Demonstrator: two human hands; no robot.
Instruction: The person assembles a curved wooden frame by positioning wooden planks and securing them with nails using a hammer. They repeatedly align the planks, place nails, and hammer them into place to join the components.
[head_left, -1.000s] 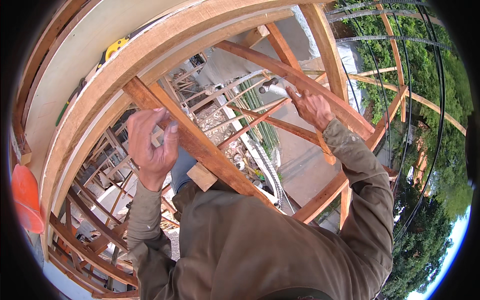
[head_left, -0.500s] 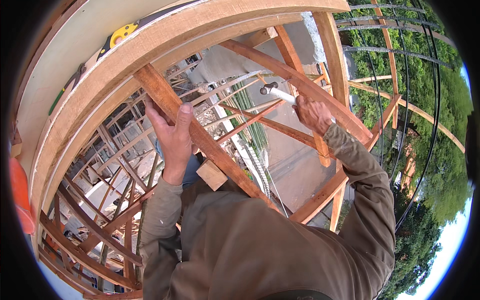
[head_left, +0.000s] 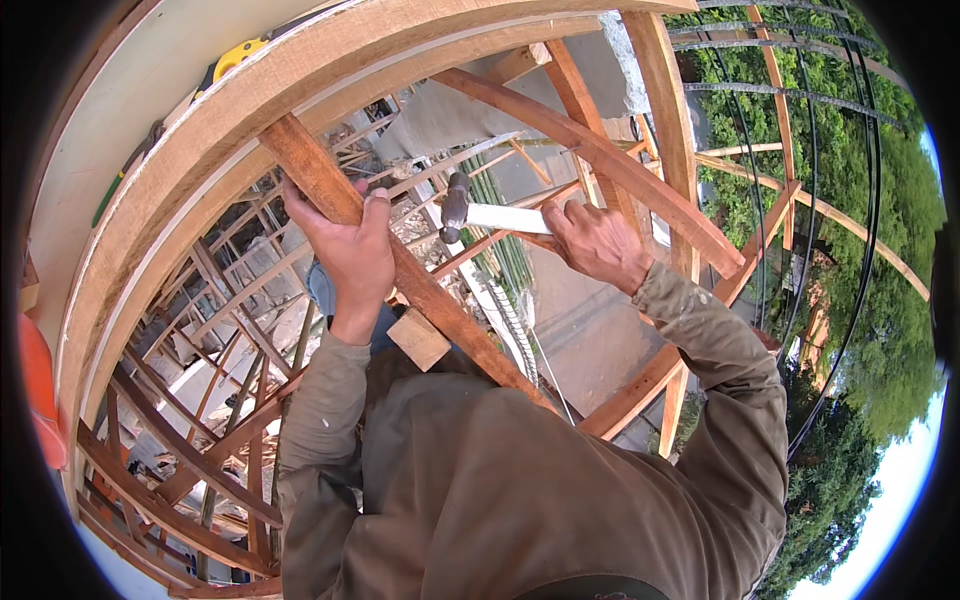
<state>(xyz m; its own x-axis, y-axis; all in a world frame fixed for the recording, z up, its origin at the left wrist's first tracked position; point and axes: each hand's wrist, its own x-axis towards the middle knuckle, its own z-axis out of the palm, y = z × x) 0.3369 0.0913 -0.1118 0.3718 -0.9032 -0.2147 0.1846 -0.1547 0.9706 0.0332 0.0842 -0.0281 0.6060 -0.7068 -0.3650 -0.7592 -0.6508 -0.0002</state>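
Note:
My left hand (head_left: 348, 260) is wrapped round a reddish-brown wooden beam (head_left: 455, 315), with the thumb over its near face and the fingers behind. This beam slants from the light timber frame (head_left: 250, 110) at upper left down toward my body. In my right hand (head_left: 602, 245) is a hammer (head_left: 500, 218) with a white handle and a dark metal head. The head points left, just right of the beam and apart from it. A short wooden block (head_left: 418, 340) sticks out beside the beam, below my left wrist.
A yellow-handled saw (head_left: 235, 58) and a green-handled tool (head_left: 112, 195) lie on the pale surface behind the frame. Another brown beam (head_left: 610, 155) crosses above my right hand. Black cables (head_left: 868, 200) hang at right. Far below are scaffold poles and rubble.
My right hand has moved left and slightly down, bringing the hammer head closer to the beam. My left hand stays on the beam with its grip slightly shifted.

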